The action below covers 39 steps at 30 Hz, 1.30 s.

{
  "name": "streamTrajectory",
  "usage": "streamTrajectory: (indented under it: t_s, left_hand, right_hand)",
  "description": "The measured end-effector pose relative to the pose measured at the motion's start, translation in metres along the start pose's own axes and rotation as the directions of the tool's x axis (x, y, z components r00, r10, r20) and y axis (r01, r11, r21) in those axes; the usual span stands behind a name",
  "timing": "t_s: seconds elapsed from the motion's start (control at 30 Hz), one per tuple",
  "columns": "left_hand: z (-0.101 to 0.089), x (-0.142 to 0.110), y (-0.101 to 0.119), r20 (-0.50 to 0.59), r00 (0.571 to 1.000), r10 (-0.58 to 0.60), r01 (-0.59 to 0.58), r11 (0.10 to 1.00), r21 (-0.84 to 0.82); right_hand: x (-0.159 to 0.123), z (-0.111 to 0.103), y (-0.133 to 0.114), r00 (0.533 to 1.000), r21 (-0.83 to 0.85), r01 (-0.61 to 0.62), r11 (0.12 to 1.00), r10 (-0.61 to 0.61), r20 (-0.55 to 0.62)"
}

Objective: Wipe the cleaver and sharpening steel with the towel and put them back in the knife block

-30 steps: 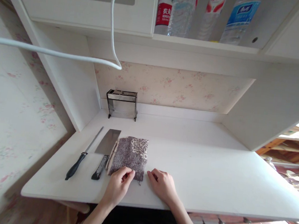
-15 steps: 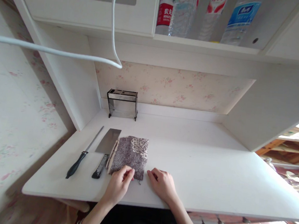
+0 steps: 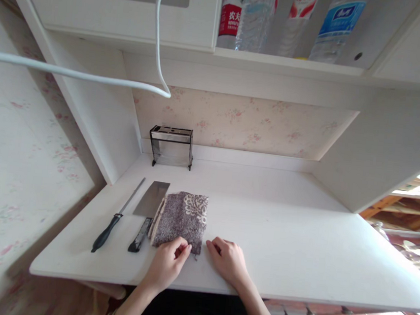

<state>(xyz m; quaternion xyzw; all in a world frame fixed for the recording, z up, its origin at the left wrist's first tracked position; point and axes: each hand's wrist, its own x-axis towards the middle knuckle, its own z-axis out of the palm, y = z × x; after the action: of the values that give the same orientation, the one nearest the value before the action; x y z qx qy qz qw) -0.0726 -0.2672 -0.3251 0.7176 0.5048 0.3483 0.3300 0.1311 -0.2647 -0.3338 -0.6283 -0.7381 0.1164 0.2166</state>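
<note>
A folded purple-brown cloth [image 3: 183,219] with a cream floral pattern lies on the white desk. My left hand [image 3: 171,260] rests at its front edge, overlapping it, fingers curled in and nothing visible in them. To the right of the cloth, apart from it, my right hand [image 3: 226,257] rests on the desk in a loose fist. Left of the cloth is a cleaver with a wide blade [image 3: 153,197] and a dark handle [image 3: 140,235]; the cloth lies against or partly over it, I cannot tell which. Farther left lies a sharpening steel [image 3: 108,229] with a black handle.
A metal-and-black knife rack [image 3: 171,146] stands at the back left of the desk [image 3: 298,245]. Overhead, a shelf holds several plastic bottles [image 3: 337,26]. A white cable [image 3: 91,74] hangs across the upper left. Side panels bound the desk at left and right.
My left hand has shifted very slightly right and down along the cloth's front edge. The right hand and the objects on the desk stay put.
</note>
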Motion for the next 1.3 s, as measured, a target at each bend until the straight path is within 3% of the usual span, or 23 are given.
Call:
streamTrajectory:
  t_s: [0.6, 1.3]
  left_hand:
    - [0.0018, -0.0014, -0.0014, 0.028, 0.999, -0.018, 0.017, 1.0, 0.019]
    - [-0.0047, -0.0011, 0.0061, 0.089, 0.994, -0.06, 0.07, 0.991, -0.114]
  right_hand:
    - [0.0006, 0.0016, 0.002, 1.0, -0.012, 0.004, 1.0, -0.004, 0.012]
    - [0.0006, 0.0016, 0.0021, 1.0, -0.012, 0.002, 1.0, -0.002, 0.013]
